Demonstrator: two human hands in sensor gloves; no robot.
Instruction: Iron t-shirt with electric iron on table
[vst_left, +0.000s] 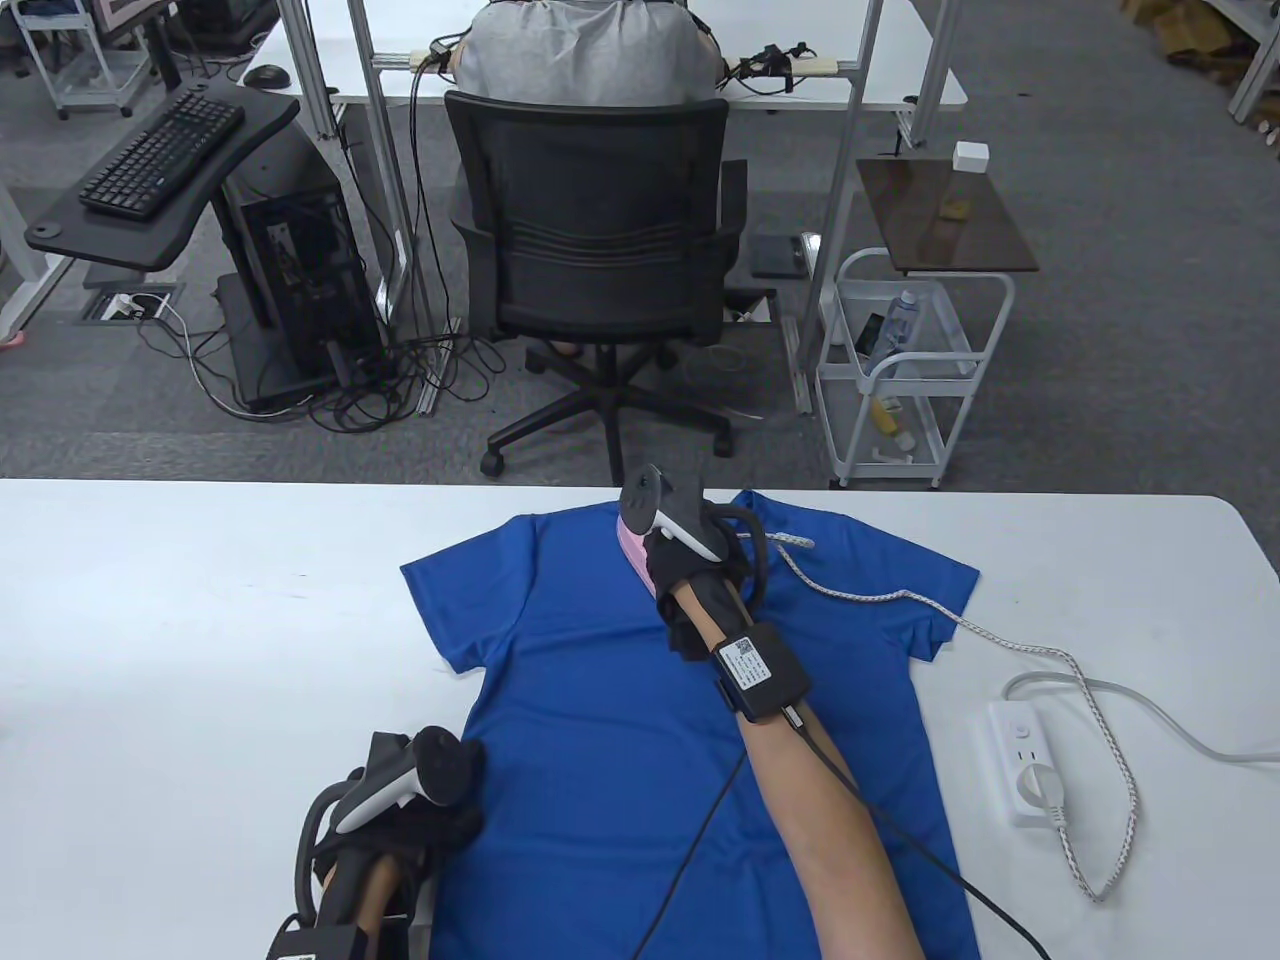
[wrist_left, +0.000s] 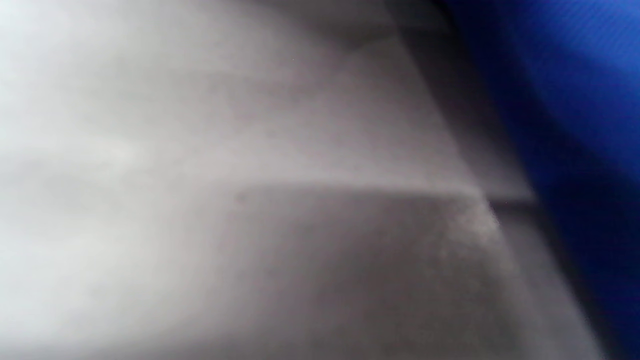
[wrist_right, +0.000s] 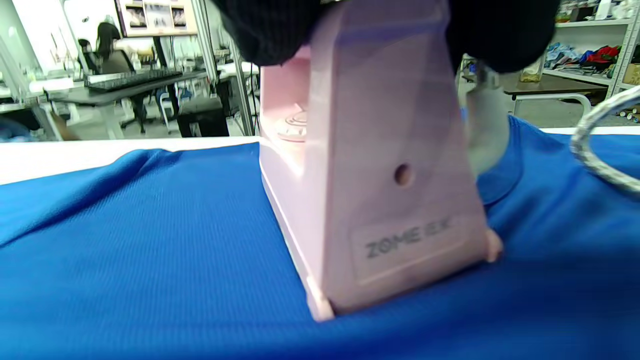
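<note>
My right hand (vst_left: 690, 570) grips the pink iron (wrist_right: 370, 190) from above, fingers (wrist_right: 270, 30) curled round its handle; the iron sits flat on the blue shirt (vst_left: 600, 700) near the collar. My left hand (vst_left: 420, 810) rests on the shirt's lower left edge, but I cannot tell how its fingers lie. The shirt is spread on the white table (vst_left: 200, 600). The iron's cord (vst_left: 1000, 640) runs right to a power strip (vst_left: 1025, 765).
</note>
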